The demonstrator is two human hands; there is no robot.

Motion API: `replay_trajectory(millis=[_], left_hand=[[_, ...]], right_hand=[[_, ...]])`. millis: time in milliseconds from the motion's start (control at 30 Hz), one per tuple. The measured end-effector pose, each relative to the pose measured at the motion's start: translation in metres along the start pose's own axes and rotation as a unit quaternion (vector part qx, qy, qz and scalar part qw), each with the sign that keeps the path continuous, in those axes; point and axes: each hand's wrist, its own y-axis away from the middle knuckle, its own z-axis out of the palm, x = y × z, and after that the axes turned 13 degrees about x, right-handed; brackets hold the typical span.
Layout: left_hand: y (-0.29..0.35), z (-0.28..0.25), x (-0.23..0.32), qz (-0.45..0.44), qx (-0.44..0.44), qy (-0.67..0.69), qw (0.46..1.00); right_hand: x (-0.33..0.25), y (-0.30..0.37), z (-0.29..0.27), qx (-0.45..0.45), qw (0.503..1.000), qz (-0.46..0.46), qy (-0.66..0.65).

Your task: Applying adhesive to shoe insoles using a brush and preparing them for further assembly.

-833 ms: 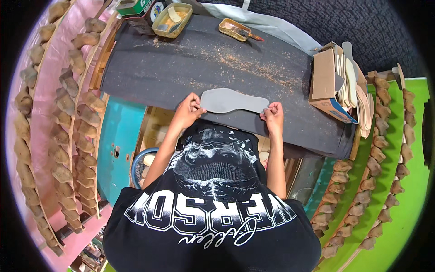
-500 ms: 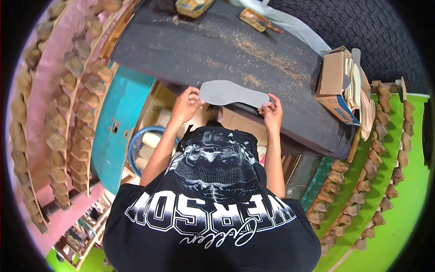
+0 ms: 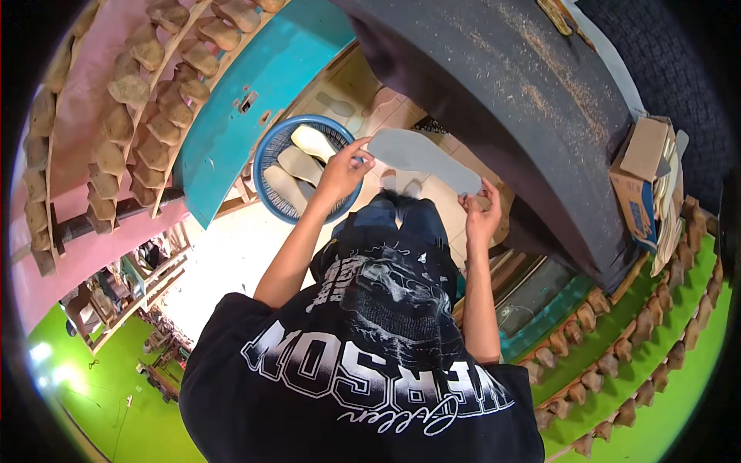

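Note:
A flat grey insole (image 3: 423, 154) is stretched out between my two hands, below the edge of the dark-covered table and above the floor. My left hand (image 3: 344, 171) pinches its wider end. At the narrower end, my right hand (image 3: 482, 210) grips the tip between thumb and fingers. Beside my left forearm stands a round blue basket (image 3: 261, 158) with several pale, sole-shaped pieces (image 3: 297, 163) in it.
Wood shavings are scattered over the dark table cover (image 3: 494, 69). A cardboard box (image 3: 644, 150) packed with sole-shaped pieces stands at its right end. Shelves of wooden shoe lasts (image 3: 131, 81) line both sides. A turquoise panel (image 3: 231, 147) rises behind the basket.
The view has swung left, showing more of the basket and floor. Still in both hands, the insole has moved from over the table's edge to above the floor, near the basket.

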Motion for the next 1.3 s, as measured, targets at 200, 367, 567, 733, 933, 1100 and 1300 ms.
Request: replay_trajectory(millis=[200,367,567,733,933,1100,1300], left_hand=[[0.044,-0.046,-0.051,0.014,0.037,-0.067,0.997],[0.053,-0.088,-0.12,-0.007,0.05,-0.147,0.988],[0.042,-0.137,-0.169,-0.139,-0.003,-0.17,0.976],[0.019,-0.18,-0.23,-0.105,-0.021,-0.282,0.953],[-0.02,-0.232,-0.296,-0.12,-0.007,-0.313,0.942],[-0.045,-0.256,-0.337,-0.131,-0.04,-0.373,0.918],[-0.061,-0.241,-0.348,-0.103,-0.055,-0.465,0.877]], right_hand=[[0.052,0.054,0.015,-0.053,0.996,0.068,-0.014],[0.092,0.095,0.044,-0.097,0.99,0.099,0.011],[0.138,0.151,0.085,-0.089,0.986,0.122,0.068],[0.184,0.2,0.136,-0.127,0.977,0.092,0.142],[0.225,0.25,0.206,-0.145,0.958,0.12,0.216],[0.239,0.27,0.253,-0.188,0.928,0.158,0.281],[0.264,0.284,0.271,-0.17,0.923,0.171,0.3]])
